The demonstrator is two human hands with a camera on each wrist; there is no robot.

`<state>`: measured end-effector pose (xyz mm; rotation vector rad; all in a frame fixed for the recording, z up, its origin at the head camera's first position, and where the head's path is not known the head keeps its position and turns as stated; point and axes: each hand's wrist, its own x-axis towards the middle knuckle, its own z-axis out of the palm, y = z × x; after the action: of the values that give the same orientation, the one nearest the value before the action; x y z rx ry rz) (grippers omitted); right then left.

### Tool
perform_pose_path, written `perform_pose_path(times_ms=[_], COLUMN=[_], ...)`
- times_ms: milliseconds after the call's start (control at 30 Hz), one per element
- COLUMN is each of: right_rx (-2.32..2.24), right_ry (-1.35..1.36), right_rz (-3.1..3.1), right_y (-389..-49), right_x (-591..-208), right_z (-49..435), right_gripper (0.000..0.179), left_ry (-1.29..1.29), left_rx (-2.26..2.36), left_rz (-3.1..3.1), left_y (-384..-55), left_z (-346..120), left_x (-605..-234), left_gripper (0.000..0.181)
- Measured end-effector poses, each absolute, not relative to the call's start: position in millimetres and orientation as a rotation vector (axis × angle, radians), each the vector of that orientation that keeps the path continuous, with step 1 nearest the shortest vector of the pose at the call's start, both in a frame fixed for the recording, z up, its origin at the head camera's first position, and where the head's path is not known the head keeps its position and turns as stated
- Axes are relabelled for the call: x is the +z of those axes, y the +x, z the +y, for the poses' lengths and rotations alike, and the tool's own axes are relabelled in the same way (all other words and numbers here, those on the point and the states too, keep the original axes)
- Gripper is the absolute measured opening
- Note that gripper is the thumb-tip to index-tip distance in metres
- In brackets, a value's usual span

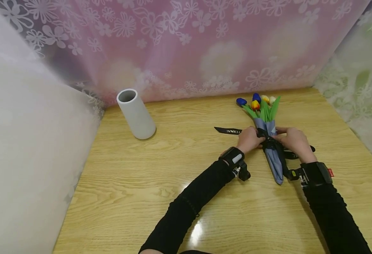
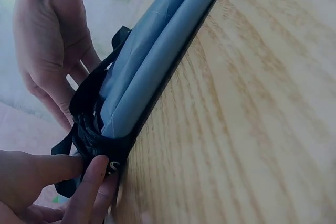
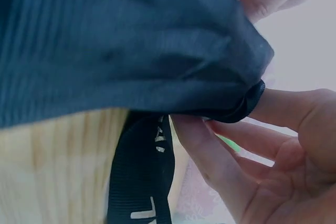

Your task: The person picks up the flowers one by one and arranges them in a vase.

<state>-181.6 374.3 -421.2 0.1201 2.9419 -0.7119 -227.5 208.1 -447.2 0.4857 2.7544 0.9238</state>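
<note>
A bunch of tulips (image 1: 256, 104) with blue, yellow, white and orange-red heads and green leaves lies on the table, rolled in blue-grey wrapping (image 1: 273, 164). Round its middle goes a black ribbon (image 1: 269, 142) with white lettering. My left hand (image 1: 249, 138) pinches the ribbon at the left side of the bunch, its thumb and finger close together in the left wrist view. On the opposite side my right hand (image 1: 294, 140) holds the ribbon near the knot. In the right wrist view a wide ribbon band (image 3: 121, 51) partly covers those fingertips.
A white vase (image 1: 138, 114) stands upright at the back left of the wooden table (image 1: 125, 197). One ribbon tail (image 1: 227, 130) stretches left of the bunch; another lies to its right. A pink flowered curtain (image 1: 186, 46) hangs behind the table.
</note>
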Motion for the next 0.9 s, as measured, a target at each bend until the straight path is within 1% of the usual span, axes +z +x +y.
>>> perform_pose_path(times_ms=[433,667,900], right_rx=[-0.737,-0.743,-0.779], right_ry=[0.068,0.023,-0.047], right_rz=[2.965,2.945,2.944], right_y=[-179,-179,-182], right_x=[-421,-418,-420], right_z=[351,332,310], right_gripper=[0.054,0.055,0.055], left_ry=[0.506,0.539,0.496], left_rx=[0.857,0.805,0.784], left_rz=[2.758,2.757,2.746], left_y=[-223,-223,-224], left_z=[187,167,142], left_x=[-441,-438,-434], left_gripper=[0.022,0.019,0.023])
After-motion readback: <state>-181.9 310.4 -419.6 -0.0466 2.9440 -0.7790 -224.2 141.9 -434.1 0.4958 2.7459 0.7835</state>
